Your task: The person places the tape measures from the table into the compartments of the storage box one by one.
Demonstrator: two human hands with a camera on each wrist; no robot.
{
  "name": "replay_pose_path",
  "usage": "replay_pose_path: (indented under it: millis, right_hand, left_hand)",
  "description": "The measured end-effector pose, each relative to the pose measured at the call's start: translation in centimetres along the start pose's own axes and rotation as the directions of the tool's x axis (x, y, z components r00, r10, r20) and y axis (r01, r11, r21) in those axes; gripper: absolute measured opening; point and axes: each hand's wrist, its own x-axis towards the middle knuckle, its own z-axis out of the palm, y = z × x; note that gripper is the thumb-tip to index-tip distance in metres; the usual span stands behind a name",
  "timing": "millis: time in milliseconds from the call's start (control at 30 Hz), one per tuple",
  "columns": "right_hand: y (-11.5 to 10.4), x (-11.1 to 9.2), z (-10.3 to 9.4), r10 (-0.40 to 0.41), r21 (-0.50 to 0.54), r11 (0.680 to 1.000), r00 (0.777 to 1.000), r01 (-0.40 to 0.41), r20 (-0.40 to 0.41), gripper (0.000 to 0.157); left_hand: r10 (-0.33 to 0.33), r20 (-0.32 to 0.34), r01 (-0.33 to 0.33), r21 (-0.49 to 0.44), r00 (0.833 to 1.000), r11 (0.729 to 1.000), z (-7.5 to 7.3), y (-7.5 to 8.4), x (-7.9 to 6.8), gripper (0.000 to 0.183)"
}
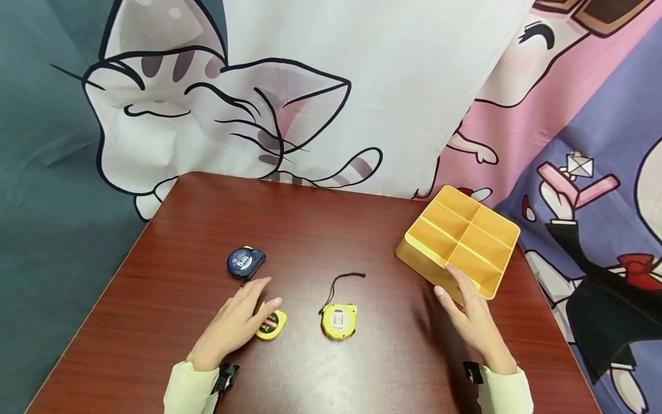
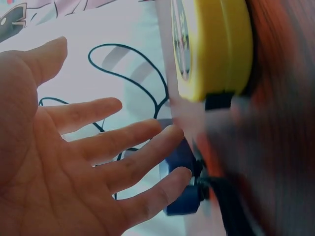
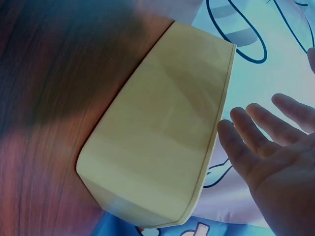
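Note:
My left hand (image 1: 233,325) hovers with fingers extended beside a small yellow tape measure (image 1: 271,325), holding nothing. In the left wrist view its palm (image 2: 64,167) shows bare, with the yellow tape measure (image 2: 216,49) close by. Beyond the fingertips lies a dark blue tape measure (image 1: 244,262). A second yellow tape measure (image 1: 338,322) with a black wrist cord rests at the middle of the table. My right hand (image 1: 473,316), fingers spread and nothing in it, is at the near side of a yellow compartment box (image 1: 421,270); whether it touches the rim I cannot tell.
The box stands at the right of the brown wooden table (image 1: 310,230), its several compartments open upward. A cartoon-print cloth (image 1: 414,86) hangs behind the table's back edge and along the right side.

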Motion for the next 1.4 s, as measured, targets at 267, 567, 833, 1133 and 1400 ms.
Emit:
replay_pose_path:
  millis: [267,567,833,1133,1400]
  right_hand:
    - [0.6,-0.1,-0.2,0.0,-0.01,1.0,0.999,-0.001,-0.036,0.054]
    - [1.7,0.4,-0.7,-0.032,0.017,0.999,0.994,0.034,-0.104,0.048]
    - [3.5,0.7,-1.4,-0.046,0.016,0.999,0.973,0.051,-0.227,0.036]
    - [5.8,0.4,-1.8,0.025,-0.009,1.0,0.929,-0.03,-0.369,0.029]
    - [7.5,0.5,-1.5,0.126,0.035,0.992,0.886,-0.124,-0.446,0.037]
  left_hand:
    - [0.016,0.027,-0.015,-0.016,0.999,1.0,0.8,1.0,0.8,0.064]
    - [0.036,0.028,-0.037,0.007,0.999,0.999,1.8,1.8,1.8,0.061]
    - [0.042,0.084,-0.044,0.024,0.996,0.999,2.5,3.3,2.6,0.063]
    - [0.058,0.11,-0.063,0.04,0.992,0.997,3.5,4.8,3.7,0.06]
    - [0.06,0.124,-0.061,0.008,0.99,0.998,4.1,5.4,4.7,0.06]
